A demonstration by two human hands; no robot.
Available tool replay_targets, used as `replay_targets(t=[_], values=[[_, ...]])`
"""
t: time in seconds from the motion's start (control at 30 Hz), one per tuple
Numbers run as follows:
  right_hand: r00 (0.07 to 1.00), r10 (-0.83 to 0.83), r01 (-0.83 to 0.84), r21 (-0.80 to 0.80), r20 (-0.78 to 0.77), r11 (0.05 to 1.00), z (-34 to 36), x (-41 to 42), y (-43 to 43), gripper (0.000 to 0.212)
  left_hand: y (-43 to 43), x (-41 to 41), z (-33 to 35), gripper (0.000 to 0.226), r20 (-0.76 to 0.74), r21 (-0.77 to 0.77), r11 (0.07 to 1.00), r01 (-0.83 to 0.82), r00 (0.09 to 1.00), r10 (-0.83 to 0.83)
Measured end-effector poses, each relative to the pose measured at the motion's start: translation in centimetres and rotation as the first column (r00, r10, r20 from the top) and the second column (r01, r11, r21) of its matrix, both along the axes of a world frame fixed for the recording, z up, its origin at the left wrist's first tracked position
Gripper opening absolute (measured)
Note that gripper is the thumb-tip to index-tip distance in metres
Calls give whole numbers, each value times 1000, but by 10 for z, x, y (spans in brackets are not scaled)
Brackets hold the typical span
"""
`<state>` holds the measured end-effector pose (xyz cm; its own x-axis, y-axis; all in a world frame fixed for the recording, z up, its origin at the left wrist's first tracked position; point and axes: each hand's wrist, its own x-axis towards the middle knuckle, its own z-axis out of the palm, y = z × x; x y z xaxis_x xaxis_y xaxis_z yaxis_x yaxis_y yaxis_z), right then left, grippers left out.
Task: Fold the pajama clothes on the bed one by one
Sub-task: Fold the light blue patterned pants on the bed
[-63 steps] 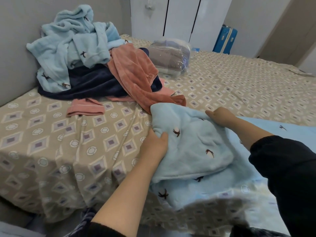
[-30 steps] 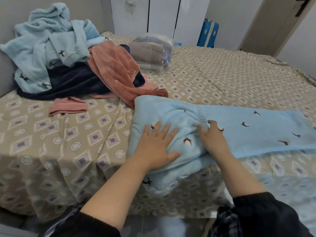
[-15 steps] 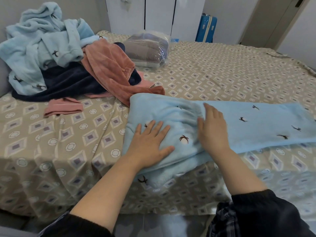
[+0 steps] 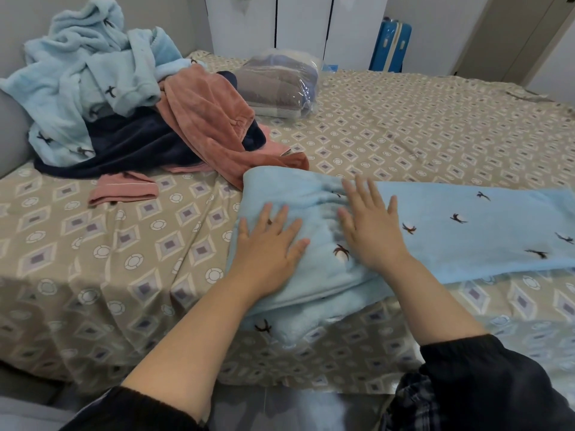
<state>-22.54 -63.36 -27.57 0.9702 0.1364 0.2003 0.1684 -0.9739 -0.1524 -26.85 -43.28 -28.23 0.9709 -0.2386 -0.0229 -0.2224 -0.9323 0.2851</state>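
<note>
Light blue pajama trousers point(image 4: 466, 231) with small dark bird prints lie flat along the near edge of the bed, waistband end at the left. My left hand point(image 4: 269, 247) presses flat on the left end, fingers spread. My right hand point(image 4: 370, 225) lies flat beside it on the gathered waistband, fingers straight. A pile of unfolded pajamas sits at the back left: a light blue top point(image 4: 87, 70), a navy garment point(image 4: 124, 147) and a pink garment point(image 4: 211, 119).
The bed point(image 4: 435, 129) has a beige diamond-patterned sheet. A small pink piece point(image 4: 123, 189) lies near the pile. A plastic-wrapped bundle point(image 4: 277, 84) sits at the back. White wardrobe doors point(image 4: 298, 23) and a blue suitcase point(image 4: 390, 46) stand behind the bed.
Two seconds ago both hands held the blue trousers bunched up; they were then laid out flat. Since half a second ago my right hand slid slightly further up the waistband.
</note>
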Motion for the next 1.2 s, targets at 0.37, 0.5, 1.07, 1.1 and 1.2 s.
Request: replay_targets(t=[0.37,0.5,1.07,1.1,1.2], values=[[1000,-29,28,80,4,996,1,-8,0,54,46,14,10,64,-476,-680,443,-585,811,340],[995,-48,47,-15,-88,999,0,-17,5,56,50,10,12,44,-662,-656,375,-655,738,132],[972,6,31,152,-237,988,-2,-40,48,59,88,-14,33,21,-604,-694,266,-669,742,289],[969,19,23,168,-246,985,0,-45,60,60,103,-17,40,22,-602,-681,276,-678,733,316],[957,47,15,211,-287,977,10,-56,101,64,149,-34,58,35,-599,-625,323,-711,702,385]])
